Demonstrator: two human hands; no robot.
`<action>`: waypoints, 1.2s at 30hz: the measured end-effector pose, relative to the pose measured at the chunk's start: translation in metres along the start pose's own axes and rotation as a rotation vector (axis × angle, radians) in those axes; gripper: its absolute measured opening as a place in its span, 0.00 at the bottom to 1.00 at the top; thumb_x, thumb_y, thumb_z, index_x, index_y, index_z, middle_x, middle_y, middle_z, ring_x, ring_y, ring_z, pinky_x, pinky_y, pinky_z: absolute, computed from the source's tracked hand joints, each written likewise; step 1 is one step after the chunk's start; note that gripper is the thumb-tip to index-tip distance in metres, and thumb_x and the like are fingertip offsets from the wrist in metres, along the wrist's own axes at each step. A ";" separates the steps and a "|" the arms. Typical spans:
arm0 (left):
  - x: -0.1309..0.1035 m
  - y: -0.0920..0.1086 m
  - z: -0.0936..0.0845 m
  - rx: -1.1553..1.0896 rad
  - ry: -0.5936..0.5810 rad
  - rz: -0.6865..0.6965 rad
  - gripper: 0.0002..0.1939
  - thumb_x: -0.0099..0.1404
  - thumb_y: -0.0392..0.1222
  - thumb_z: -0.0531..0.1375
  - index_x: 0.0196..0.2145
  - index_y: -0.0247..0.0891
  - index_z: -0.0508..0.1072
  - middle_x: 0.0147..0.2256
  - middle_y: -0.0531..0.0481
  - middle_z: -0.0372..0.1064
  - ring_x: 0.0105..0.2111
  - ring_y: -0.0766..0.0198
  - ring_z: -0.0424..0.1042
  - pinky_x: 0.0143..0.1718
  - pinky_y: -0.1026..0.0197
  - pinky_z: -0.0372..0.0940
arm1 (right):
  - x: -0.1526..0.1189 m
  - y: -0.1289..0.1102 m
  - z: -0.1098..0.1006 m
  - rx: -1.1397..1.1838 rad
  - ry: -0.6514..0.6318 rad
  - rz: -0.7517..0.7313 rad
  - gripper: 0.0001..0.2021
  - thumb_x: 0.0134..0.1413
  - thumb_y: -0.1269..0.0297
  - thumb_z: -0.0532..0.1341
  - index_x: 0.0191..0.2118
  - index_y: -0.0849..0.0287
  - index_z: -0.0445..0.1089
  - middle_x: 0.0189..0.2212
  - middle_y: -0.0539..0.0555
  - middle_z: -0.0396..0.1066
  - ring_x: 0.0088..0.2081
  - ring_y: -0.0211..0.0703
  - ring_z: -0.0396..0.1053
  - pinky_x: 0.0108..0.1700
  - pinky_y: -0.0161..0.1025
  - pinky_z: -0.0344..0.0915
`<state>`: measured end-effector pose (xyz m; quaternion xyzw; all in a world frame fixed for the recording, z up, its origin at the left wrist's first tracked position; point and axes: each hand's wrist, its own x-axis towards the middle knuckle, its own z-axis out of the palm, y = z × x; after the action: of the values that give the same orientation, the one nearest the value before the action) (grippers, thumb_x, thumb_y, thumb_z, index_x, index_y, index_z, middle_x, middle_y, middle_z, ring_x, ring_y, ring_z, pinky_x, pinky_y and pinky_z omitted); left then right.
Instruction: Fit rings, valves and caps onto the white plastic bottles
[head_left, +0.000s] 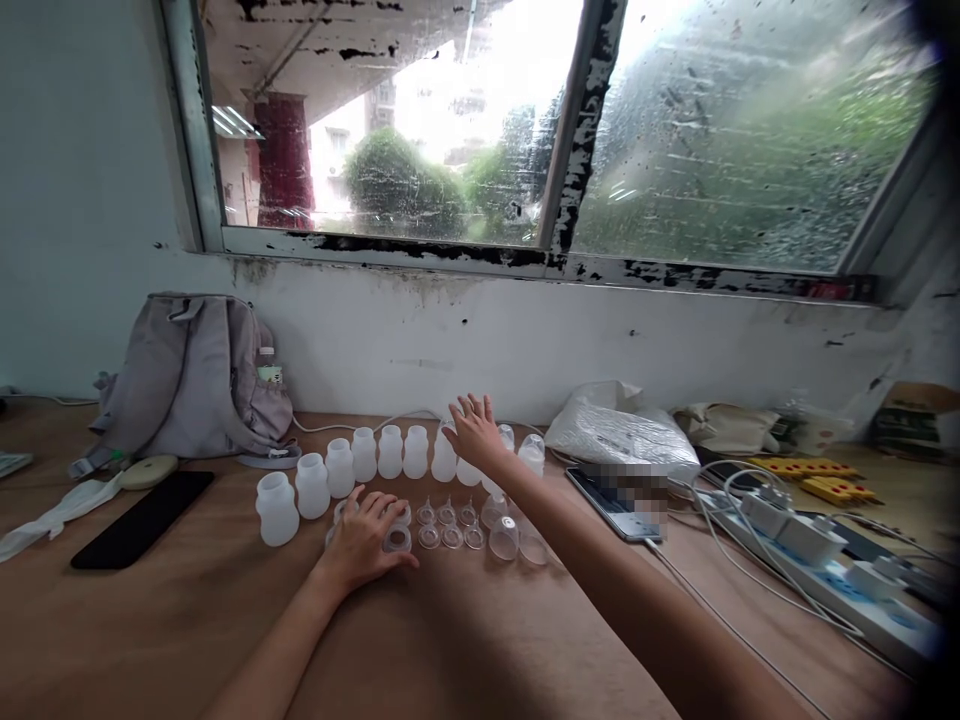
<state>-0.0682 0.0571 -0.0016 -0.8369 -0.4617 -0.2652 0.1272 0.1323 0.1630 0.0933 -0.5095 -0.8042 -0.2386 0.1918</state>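
Note:
Frosted white baby bottles (389, 453) without tops stand in a curved row on the wooden table. My right hand (476, 437) reaches over the row's right part, fingers spread, above or against a bottle top; contact is hard to tell. Palm down, my left hand (367, 535) rests on clear bottle rings (397, 539), its fingers apart, hiding some of them. Just right of it lie several clear silicone nipples (451, 537) in two rows. Beside these are transparent dome caps (504, 538), partly covered by my right forearm. A capped bottle (532, 454) ends the row.
A grey backpack (191, 380) leans on the wall at left, near a black phone-like slab (142, 520). To the right are a phone (615, 503) on a cable, a plastic-wrapped package (622, 440), and a power strip (810, 560) with chargers and loose cords.

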 end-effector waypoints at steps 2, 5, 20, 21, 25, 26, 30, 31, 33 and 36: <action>-0.001 0.002 -0.002 0.011 0.063 0.026 0.32 0.51 0.65 0.53 0.47 0.41 0.65 0.43 0.47 0.67 0.44 0.57 0.64 0.52 0.48 0.48 | 0.002 -0.001 0.001 -0.003 -0.051 -0.018 0.15 0.51 0.62 0.56 0.43 0.66 0.63 0.45 0.64 0.64 0.52 0.55 0.53 0.57 0.53 0.38; -0.004 0.007 -0.007 0.017 0.174 0.059 0.28 0.55 0.60 0.53 0.47 0.40 0.63 0.44 0.45 0.66 0.46 0.57 0.63 0.52 0.49 0.49 | -0.011 -0.005 -0.009 0.078 -0.078 -0.101 0.13 0.48 0.65 0.59 0.41 0.64 0.62 0.34 0.58 0.69 0.43 0.50 0.63 0.56 0.50 0.43; -0.009 0.092 -0.043 -0.332 0.011 0.159 0.23 0.57 0.51 0.54 0.48 0.39 0.58 0.36 0.47 0.69 0.31 0.62 0.70 0.31 0.61 0.65 | -0.187 -0.017 -0.085 1.095 -0.144 0.091 0.19 0.50 0.61 0.58 0.48 0.56 0.54 0.36 0.53 0.66 0.33 0.37 0.66 0.32 0.33 0.64; -0.013 0.094 -0.043 -0.329 -0.033 0.159 0.23 0.56 0.51 0.55 0.48 0.39 0.59 0.35 0.47 0.69 0.31 0.61 0.69 0.31 0.61 0.64 | -0.192 -0.017 -0.085 1.103 -0.207 0.088 0.20 0.49 0.61 0.58 0.48 0.56 0.55 0.36 0.54 0.66 0.32 0.36 0.65 0.30 0.32 0.64; -0.026 0.099 -0.049 -0.285 -0.211 0.148 0.23 0.54 0.50 0.56 0.46 0.40 0.61 0.34 0.48 0.68 0.31 0.59 0.69 0.31 0.60 0.63 | -0.206 -0.019 -0.083 1.068 -0.333 0.104 0.12 0.47 0.62 0.59 0.39 0.58 0.64 0.32 0.52 0.68 0.29 0.36 0.65 0.30 0.33 0.64; -0.028 0.100 -0.052 -0.291 -0.256 0.134 0.22 0.54 0.50 0.57 0.45 0.40 0.61 0.34 0.48 0.68 0.32 0.59 0.69 0.32 0.60 0.63 | -0.208 -0.020 -0.082 1.077 -0.340 0.117 0.10 0.47 0.62 0.59 0.37 0.59 0.64 0.31 0.52 0.68 0.29 0.36 0.65 0.31 0.33 0.64; -0.032 0.104 -0.071 -0.329 -0.382 0.084 0.21 0.52 0.47 0.57 0.44 0.43 0.61 0.35 0.51 0.68 0.32 0.61 0.68 0.32 0.62 0.61 | -0.216 -0.024 -0.084 1.167 -0.368 0.136 0.10 0.47 0.61 0.60 0.35 0.60 0.64 0.31 0.53 0.68 0.31 0.38 0.66 0.33 0.34 0.64; -0.032 0.106 -0.074 -0.336 -0.401 0.076 0.20 0.52 0.47 0.57 0.44 0.44 0.61 0.34 0.52 0.68 0.32 0.61 0.68 0.31 0.63 0.60 | -0.217 -0.024 -0.085 1.186 -0.373 0.138 0.09 0.47 0.61 0.60 0.34 0.60 0.64 0.31 0.53 0.68 0.31 0.38 0.66 0.33 0.34 0.64; -0.031 0.109 -0.080 -0.345 -0.434 0.061 0.20 0.51 0.47 0.57 0.43 0.44 0.62 0.34 0.52 0.68 0.32 0.62 0.68 0.31 0.64 0.60 | -0.219 -0.023 -0.089 1.219 -0.381 0.145 0.09 0.47 0.61 0.60 0.34 0.60 0.64 0.31 0.53 0.68 0.32 0.38 0.66 0.34 0.35 0.64; -0.029 0.113 -0.087 -0.345 -0.467 0.054 0.20 0.51 0.47 0.57 0.43 0.44 0.62 0.34 0.53 0.68 0.32 0.62 0.68 0.30 0.64 0.60 | -0.222 -0.019 -0.093 1.260 -0.404 0.154 0.10 0.47 0.61 0.60 0.34 0.60 0.63 0.30 0.52 0.67 0.31 0.37 0.64 0.32 0.33 0.63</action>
<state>-0.0140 -0.0644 0.0582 -0.8965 -0.4041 -0.1366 -0.1199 0.2117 -0.0592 0.0433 -0.3907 -0.7711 0.3918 0.3150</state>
